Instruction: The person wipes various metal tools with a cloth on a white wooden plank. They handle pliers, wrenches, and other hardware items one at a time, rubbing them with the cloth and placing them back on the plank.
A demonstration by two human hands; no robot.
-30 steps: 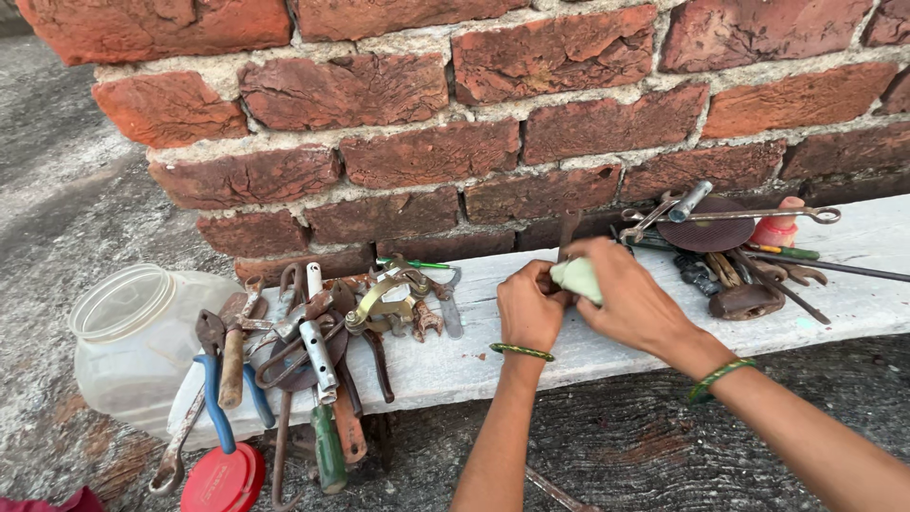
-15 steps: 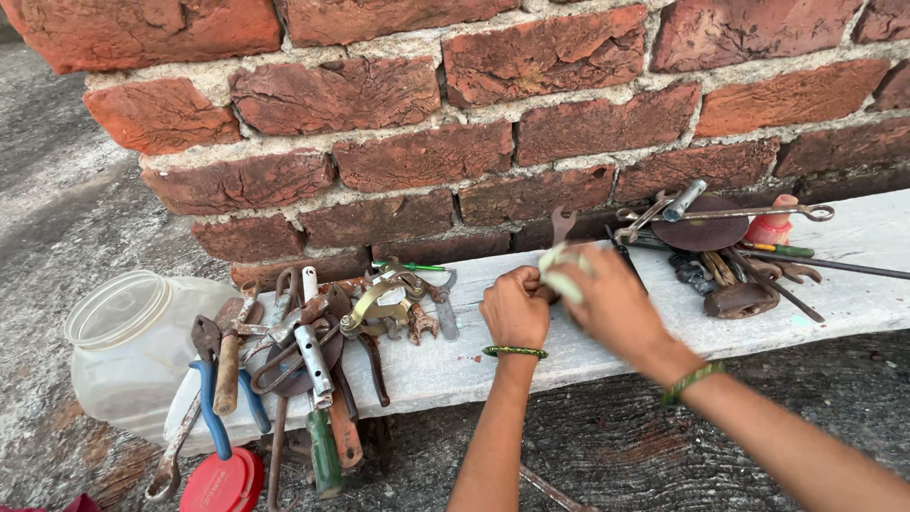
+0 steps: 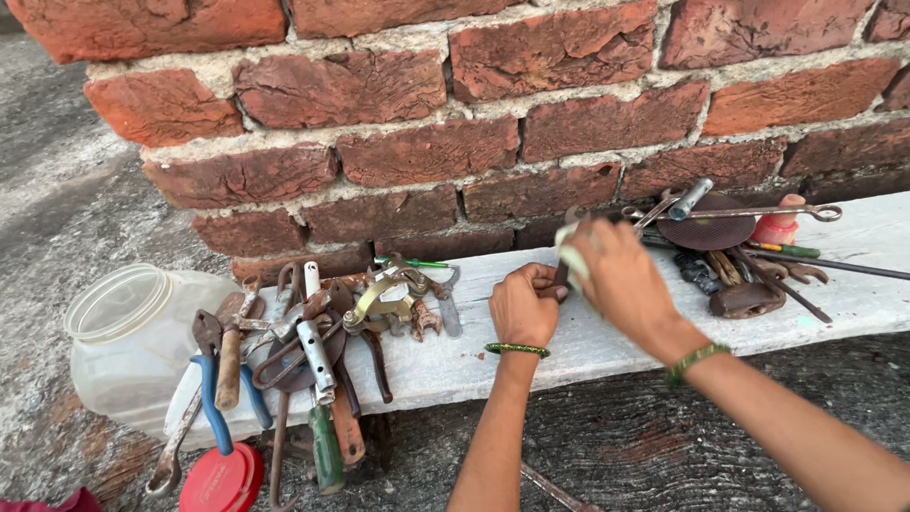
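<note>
Rusty tools (image 3: 313, 332) crowd the left end of a white plank (image 3: 607, 341); at its middle the left hand (image 3: 524, 305) is fisted around a small dark tool (image 3: 561, 275), touching the right hand (image 3: 621, 280), whose fingers pinch a pale cloth (image 3: 572, 256).

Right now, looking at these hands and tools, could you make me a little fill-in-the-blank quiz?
1. Both hands work over a white plank that lies against a wall of ____.
2. The left hand has a ____ bangle on its wrist.
3. The clear plastic jar lies on its side, and its ____ lid lies below it on the ground.
4. The right hand holds a pale ____.

Missing words: brick; green; red; cloth
</note>
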